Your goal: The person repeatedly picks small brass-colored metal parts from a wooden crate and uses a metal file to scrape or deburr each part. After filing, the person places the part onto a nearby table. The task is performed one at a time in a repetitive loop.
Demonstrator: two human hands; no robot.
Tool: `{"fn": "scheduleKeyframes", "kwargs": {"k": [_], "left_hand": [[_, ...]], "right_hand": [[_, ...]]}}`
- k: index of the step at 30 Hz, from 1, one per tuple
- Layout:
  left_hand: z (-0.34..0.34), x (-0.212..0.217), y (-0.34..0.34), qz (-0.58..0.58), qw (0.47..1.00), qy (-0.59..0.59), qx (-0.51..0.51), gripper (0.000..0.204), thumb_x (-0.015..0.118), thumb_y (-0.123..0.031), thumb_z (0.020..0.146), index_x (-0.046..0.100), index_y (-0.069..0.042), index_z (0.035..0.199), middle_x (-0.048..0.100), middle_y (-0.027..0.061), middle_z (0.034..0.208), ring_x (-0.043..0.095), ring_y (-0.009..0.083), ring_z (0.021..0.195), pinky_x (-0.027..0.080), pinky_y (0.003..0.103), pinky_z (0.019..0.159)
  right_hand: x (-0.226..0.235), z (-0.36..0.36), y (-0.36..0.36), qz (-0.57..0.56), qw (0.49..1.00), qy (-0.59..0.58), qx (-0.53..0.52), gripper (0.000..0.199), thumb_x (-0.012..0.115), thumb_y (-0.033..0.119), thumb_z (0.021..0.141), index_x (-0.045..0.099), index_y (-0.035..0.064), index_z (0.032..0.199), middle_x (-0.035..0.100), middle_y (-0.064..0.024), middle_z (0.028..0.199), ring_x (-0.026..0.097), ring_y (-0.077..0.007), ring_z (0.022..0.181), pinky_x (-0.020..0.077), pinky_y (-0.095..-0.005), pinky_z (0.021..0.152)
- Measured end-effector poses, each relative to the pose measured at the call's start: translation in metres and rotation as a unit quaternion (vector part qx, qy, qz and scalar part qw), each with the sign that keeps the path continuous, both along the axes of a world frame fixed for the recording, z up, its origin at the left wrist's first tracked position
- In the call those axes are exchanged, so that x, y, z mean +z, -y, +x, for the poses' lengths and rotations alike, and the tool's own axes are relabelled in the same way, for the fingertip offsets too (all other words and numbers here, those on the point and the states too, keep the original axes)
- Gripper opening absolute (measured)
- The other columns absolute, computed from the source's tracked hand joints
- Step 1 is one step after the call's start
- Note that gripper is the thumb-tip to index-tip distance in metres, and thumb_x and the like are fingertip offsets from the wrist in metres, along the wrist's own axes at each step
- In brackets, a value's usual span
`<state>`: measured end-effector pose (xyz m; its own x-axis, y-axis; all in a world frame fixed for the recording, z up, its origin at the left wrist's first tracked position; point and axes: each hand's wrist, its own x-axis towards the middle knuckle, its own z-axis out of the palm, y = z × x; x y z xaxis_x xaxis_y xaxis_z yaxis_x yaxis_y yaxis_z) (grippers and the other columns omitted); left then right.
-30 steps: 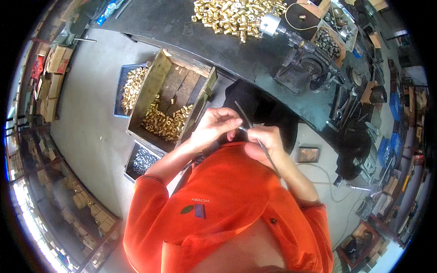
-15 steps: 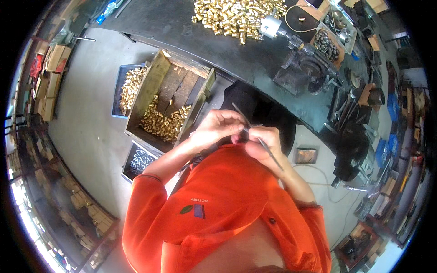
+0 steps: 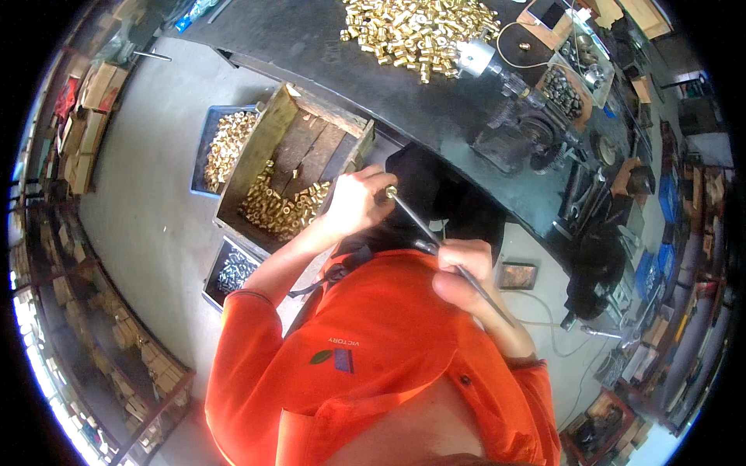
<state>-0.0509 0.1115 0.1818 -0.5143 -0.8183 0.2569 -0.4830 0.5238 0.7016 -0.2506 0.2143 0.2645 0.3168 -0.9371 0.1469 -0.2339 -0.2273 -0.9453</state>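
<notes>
Hands moving apart since earlier: left hand (image 3: 353, 203) pinching small brass fitting (image 3: 391, 191) at tip of thin metal rod (image 3: 435, 242); right hand (image 3: 464, 268) gripping rod lower down; wooden crate (image 3: 291, 167) of brass parts lying beside left hand

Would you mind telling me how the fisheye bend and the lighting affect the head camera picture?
Head view: the dark workbench edge bows strongly and a black rim rings the frame; daylight washes out the lower-left margin; the left hand and right hand on the thin metal rod look reasonably sharp, while the heap of brass fittings glints.
</notes>
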Motion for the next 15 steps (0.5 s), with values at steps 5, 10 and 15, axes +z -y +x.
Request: {"fn": "scheduleKeyframes", "kwargs": {"k": [5,10,15], "left_hand": [[0.006,-0.004,0.000,-0.054,0.998,-0.016,0.006,0.027,0.069,-0.002,0.058,0.062,-0.004,0.084,0.052,0.0094,0.071,0.055,0.0250,0.056,0.043,0.033,0.051],[0.007,-0.003,0.007,-0.008,0.999,-0.035,0.025,0.026,0.068,-0.001,0.058,0.063,-0.003,0.083,0.053,0.0071,0.069,0.052,0.0188,0.052,0.041,0.030,0.049],[0.005,-0.001,0.007,0.000,0.999,-0.045,0.021,0.025,0.068,-0.001,0.058,0.063,-0.003,0.082,0.052,0.0076,0.066,0.052,0.0195,0.052,0.042,0.030,0.049]], "right_hand": [[-0.005,0.009,0.010,0.026,1.000,-0.001,0.005,0.032,0.061,0.019,0.068,0.035,0.0028,0.057,0.033,-0.0080,0.052,0.036,-0.0209,0.044,0.0261,-0.0327,0.044],[-0.015,0.011,0.016,0.014,1.000,0.022,-0.009,0.031,0.059,0.018,0.067,0.035,0.0026,0.055,0.031,-0.0079,0.052,0.033,-0.0191,0.044,0.0253,-0.0330,0.044],[-0.017,0.010,0.017,0.031,0.998,0.046,-0.025,0.029,0.058,0.015,0.066,0.033,0.0025,0.055,0.029,-0.0074,0.051,0.031,-0.0177,0.044,0.0241,-0.0324,0.044]]}}
